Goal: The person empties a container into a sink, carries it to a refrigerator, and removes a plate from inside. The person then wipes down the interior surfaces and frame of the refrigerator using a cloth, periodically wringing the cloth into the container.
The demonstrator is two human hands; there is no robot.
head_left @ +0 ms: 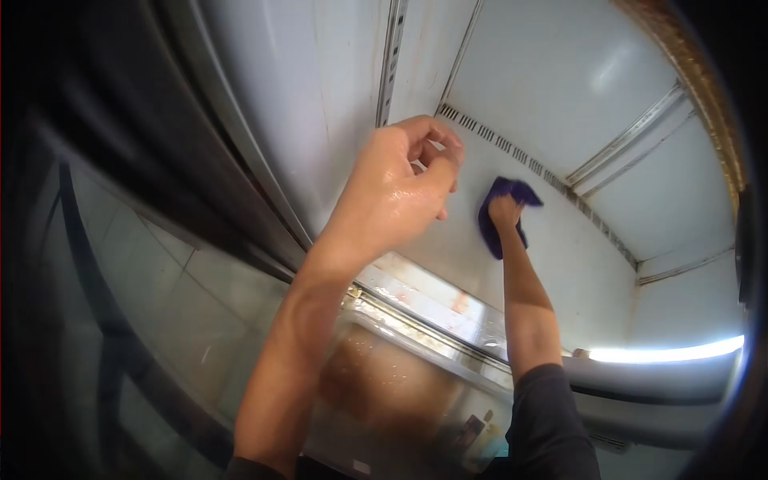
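Observation:
My left hand (404, 184) is raised in the middle of the view, wet and shiny. Its fingers curl in toward the thumb, and nothing shows between them. Farther in, my right hand (505, 210) presses a dark purple cloth (490, 226) against the pale inner panel (572, 232) of a white cabinet that looks like a fridge. The cloth bunches around the hand and hides most of the fingers; its edge is slightly blurred. The right arm is stretched out straight.
A slotted strip (512, 146) runs along the panel's far edge. Metal rails (390, 64) line the walls. A wet, stained ledge with a metal track (424, 320) lies below my hands. A bright light strip (672, 352) is at the right, tiled floor (216, 304) at the left.

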